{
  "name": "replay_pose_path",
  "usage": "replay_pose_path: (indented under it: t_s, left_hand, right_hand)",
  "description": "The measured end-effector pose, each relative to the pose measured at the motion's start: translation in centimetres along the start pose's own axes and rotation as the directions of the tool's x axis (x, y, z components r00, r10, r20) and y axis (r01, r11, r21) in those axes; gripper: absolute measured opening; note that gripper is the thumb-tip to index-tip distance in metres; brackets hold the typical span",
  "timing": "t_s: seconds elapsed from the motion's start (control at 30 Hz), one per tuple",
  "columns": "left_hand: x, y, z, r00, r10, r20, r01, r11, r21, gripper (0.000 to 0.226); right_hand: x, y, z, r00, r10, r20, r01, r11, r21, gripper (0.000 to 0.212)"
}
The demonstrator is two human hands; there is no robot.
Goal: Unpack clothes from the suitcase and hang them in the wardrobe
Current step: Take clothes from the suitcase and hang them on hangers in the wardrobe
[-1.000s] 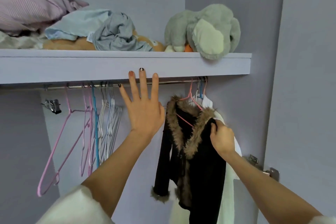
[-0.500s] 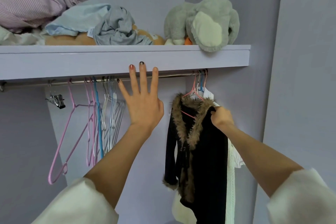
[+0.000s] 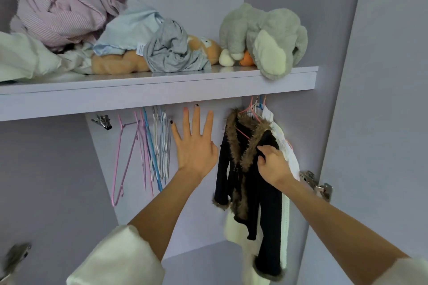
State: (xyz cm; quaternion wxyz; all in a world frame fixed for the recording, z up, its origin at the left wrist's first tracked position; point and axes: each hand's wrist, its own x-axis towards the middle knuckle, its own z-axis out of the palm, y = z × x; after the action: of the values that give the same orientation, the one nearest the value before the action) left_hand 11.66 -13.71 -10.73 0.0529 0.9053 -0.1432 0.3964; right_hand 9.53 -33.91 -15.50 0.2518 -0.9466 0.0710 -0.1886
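Note:
A black jacket with brown fur trim (image 3: 240, 169) hangs on a pink hanger (image 3: 249, 109) at the right end of the wardrobe rail, which the shelf hides. My right hand (image 3: 272, 162) grips the jacket's right shoulder. Behind the jacket hangs a white garment (image 3: 286, 146). My left hand (image 3: 194, 143) is raised with its fingers spread and straight, in the gap between the jacket and several empty hangers (image 3: 150, 146), holding nothing. The suitcase is out of view.
The lilac shelf (image 3: 162, 90) above carries crumpled clothes (image 3: 60, 11), a tan plush toy (image 3: 120, 63) and a grey plush elephant (image 3: 264, 34). A metal clip (image 3: 103, 120) hangs at the left. A door hinge (image 3: 316, 184) sits on the right wall.
The camera has tilted up, so the shelf top shows more. My right hand has slipped slightly down the jacket's shoulder. My left hand stays raised and spread.

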Motion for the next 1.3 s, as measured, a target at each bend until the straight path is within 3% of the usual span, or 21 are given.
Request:
replay_pose_path:
  t_s: [0.3,0.47,0.6,0.87,0.93,1.03,1.2,1.3]
  left_hand:
    - [-14.2,-2.8,-2.8,0.91,-0.186,0.37,0.199,0.98,0.003,0.066]
    - [-26.8,-3.6,-5.8,0.754,-0.397,0.523,0.41,0.907,0.097,0.064]
    - [-37.8,-3.3,-8.8,0.594,-0.561,0.576,0.585,0.793,0.169,0.062]
    - [-59.4,-5.3,-17.5,0.205,-0.805,0.557,0.791,0.471,0.39,0.052]
    - [-64.1,-7.3,-20.9,0.084,-0.863,0.498,0.841,0.329,0.429,0.049]
    - [-69.0,-9.9,-24.1,0.01,-0.901,0.433,0.863,0.227,0.452,0.045]
    - [-78.3,-14.8,-27.5,-0.152,-0.925,0.347,0.903,0.013,0.43,0.046]
    - [-84.6,-17.1,-27.5,-0.273,-0.91,0.314,0.906,-0.133,0.401,0.046]
  right_hand:
    - [-9.8,-4.6,4.8,0.955,-0.223,0.197,0.205,0.973,0.105,0.04]
    - [-18.5,-4.8,10.2,0.861,-0.312,0.401,0.247,0.947,0.207,0.04]
    - [-26.9,-5.1,13.9,0.719,-0.348,0.601,0.243,0.937,0.251,0.039]
    - [-44.4,-9.8,21.1,0.248,-0.39,0.887,0.392,0.877,0.276,0.031]
    - [-49.3,-12.9,23.1,0.085,-0.389,0.917,0.457,0.833,0.311,0.031]
    - [-54.7,-16.6,24.9,-0.096,-0.364,0.926,0.489,0.793,0.363,0.033]
    - [-64.1,-23.0,31.1,-0.206,-0.348,0.915,0.504,0.764,0.404,0.037]
    - [-69.0,-24.9,36.3,-0.212,-0.308,0.928,0.515,0.771,0.373,0.038]
